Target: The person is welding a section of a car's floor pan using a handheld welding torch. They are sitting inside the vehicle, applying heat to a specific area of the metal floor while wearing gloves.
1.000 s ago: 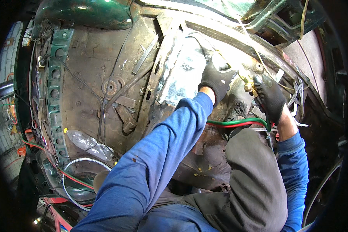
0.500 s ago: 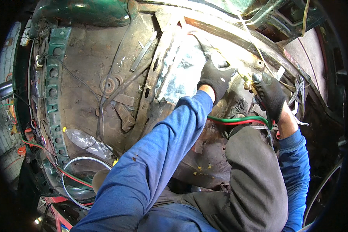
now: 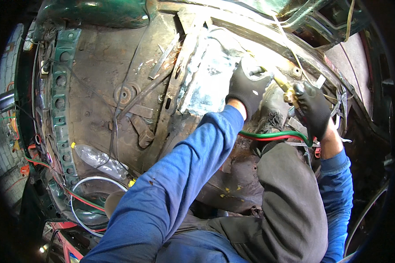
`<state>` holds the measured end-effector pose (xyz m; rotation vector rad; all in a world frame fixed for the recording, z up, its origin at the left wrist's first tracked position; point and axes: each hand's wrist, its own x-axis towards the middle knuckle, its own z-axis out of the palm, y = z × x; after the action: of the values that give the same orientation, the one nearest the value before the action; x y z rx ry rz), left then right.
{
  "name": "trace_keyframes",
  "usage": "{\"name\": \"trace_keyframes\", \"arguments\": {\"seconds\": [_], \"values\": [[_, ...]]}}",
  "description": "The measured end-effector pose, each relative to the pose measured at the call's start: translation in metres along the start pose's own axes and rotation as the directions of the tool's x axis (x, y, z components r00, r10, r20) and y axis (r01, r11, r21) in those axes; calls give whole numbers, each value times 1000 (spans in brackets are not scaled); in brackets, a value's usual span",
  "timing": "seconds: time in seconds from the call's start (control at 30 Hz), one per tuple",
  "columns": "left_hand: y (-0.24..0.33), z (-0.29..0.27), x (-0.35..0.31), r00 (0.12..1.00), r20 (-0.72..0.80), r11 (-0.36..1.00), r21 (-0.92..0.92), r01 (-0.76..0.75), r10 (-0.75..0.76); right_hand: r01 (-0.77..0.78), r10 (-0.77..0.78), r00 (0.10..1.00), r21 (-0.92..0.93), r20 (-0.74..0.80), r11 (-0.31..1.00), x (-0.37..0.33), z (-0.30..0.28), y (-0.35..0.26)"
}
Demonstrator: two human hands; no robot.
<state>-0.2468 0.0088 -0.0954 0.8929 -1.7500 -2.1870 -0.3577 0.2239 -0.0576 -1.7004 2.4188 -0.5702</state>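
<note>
My right hand (image 3: pixel 313 107), in a black glove, is closed round the handle of a brass gas torch (image 3: pixel 289 93). The torch's yellowish neck runs up and left past my other hand. From below the right hand a green hose (image 3: pixel 276 135) and a red hose bend away to the left. My left hand (image 3: pixel 250 85), also gloved, has its fingers curled close beside the torch neck; what they hold is hidden. Below it lies a bare, whitish-blue metal panel (image 3: pixel 208 83), strongly lit. Glare beyond the hands washes out the torch tip.
A rusty ribbed floor pan (image 3: pixel 96 57) spreads to the left. On it lie a wire wheel (image 3: pixel 126 94), a loose metal strip (image 3: pixel 162 59) and a clear plastic bottle (image 3: pixel 98 160). Locking pliers (image 3: pixel 341 105) sit at the right. Cables cross the floor; a green perforated rail (image 3: pixel 61 105) borders it.
Both hands have shifted slightly to the right. Glare has grown over the torch neck and the metal beyond my left hand. Small orange specks now show near the loose strip.
</note>
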Motion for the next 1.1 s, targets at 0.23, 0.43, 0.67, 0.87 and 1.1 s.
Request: {"name": "trace_keyframes", "arguments": {"seconds": [0.23,0.43,0.67,0.87,1.1], "values": [[56,16,-36,967,200,909,-353,222,-158,-564,557,797,615,233,551,-11,-59,-39],[79,16,-46,968,210,942,-275,195,-139,-622,619,716,700,325,352,-24,-90,-64],[69,19,-47,986,151,928,-353,122,-72,-323,341,939,229,-46,918,-27,-86,-55],[76,18,-50,984,153,952,-277,129,-89,-241,250,966,127,-65,962,-32,-77,-52],[75,22,-47,991,126,953,-291,80,-44,-545,552,823,461,133,700,-29,-82,-53]]}}
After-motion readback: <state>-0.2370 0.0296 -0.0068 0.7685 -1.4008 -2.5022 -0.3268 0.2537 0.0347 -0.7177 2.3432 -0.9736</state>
